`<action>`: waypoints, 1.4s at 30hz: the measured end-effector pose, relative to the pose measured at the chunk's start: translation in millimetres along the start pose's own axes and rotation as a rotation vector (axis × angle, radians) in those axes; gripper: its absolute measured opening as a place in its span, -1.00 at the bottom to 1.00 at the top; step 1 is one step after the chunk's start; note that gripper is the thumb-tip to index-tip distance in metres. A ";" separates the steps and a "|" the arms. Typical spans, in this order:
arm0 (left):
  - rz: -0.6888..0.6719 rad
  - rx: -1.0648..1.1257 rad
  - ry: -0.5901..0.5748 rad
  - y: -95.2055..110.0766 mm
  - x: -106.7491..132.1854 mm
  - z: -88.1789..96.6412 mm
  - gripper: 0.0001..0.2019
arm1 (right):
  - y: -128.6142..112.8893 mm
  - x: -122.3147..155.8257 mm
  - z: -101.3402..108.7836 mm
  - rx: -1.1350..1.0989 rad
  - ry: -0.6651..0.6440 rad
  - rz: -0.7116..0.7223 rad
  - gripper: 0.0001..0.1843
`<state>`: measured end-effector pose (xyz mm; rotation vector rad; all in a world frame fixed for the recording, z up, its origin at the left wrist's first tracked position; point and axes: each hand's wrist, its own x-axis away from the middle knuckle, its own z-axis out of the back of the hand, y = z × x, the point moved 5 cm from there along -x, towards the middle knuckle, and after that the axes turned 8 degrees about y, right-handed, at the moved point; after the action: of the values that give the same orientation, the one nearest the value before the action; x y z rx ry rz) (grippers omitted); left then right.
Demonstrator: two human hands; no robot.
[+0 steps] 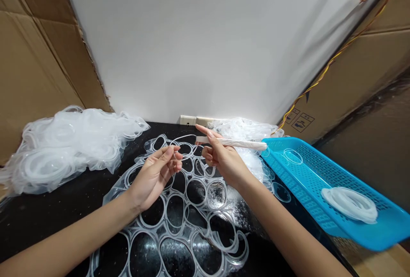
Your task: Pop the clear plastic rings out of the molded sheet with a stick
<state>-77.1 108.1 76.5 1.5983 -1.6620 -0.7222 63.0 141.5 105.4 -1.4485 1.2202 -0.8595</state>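
Black worktop (57, 225) runs up to a white wall (179, 42), with cardboard (38, 55) at the left. Clear plastic ring sheet (185, 193) lies beneath the left hand (153, 179) and right hand (224, 159); a blue basket (307, 200) sits right of them. The left is half open and empty; the right pinches a white stick (233, 143).
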 end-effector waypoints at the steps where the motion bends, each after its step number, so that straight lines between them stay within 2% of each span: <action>1: 0.000 -0.019 -0.007 -1.3 -0.5 0.4 -0.75 | 3.7 -0.5 -0.9 -0.044 0.007 -0.017 -0.63; 3: -0.034 -0.102 -0.037 -2.6 -0.7 0.5 -0.77 | 10.8 -1.1 -3.2 -0.146 0.021 -0.061 -0.64; 8: -0.347 -0.489 -0.136 5.1 4.4 -4.8 -0.84 | 16.6 -0.1 -6.7 -0.293 0.074 -0.113 -0.65; 10: -0.414 -0.572 -0.140 7.0 6.3 -5.5 -0.87 | 15.4 1.2 -7.2 -0.297 0.088 -0.130 -0.64; 16: -0.433 -0.381 0.081 14.0 -2.3 8.8 -0.79 | 17.0 0.9 -1.4 -0.156 0.139 -0.214 -0.61; 21: -0.431 -0.403 0.091 14.4 -9.8 11.7 -0.76 | 18.0 -4.1 7.6 -0.197 0.230 -0.119 -0.58; 24: -0.412 -0.501 0.019 11.7 -7.6 7.3 -0.80 | 19.2 -3.0 4.3 -0.238 0.216 -0.103 -0.58; 26: -0.419 -0.617 -0.080 9.4 -3.2 1.0 -0.87 | 20.5 -1.0 -0.5 -0.261 0.189 -0.117 -0.58; 29: -0.560 -0.865 -0.284 6.1 7.0 -11.5 -0.89 | 22.1 1.6 -6.9 -0.325 0.151 -0.157 -0.60; 31: -0.660 -0.986 -0.380 3.1 12.5 -16.3 -0.86 | 21.8 2.0 -8.5 -0.380 0.143 -0.188 -0.62; 36: -0.692 -1.107 -0.464 -5.5 12.4 -14.7 -0.82 | 15.8 -1.5 0.9 -0.438 0.219 -0.232 -0.63; 42: -0.740 -1.194 -0.505 -13.9 11.1 -10.9 -0.78 | 20.3 -7.6 12.6 -0.269 0.251 -0.182 -0.63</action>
<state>-59.9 96.9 73.0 1.0692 -0.5011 -2.1090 68.1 152.5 83.4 -1.7260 1.4498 -1.0558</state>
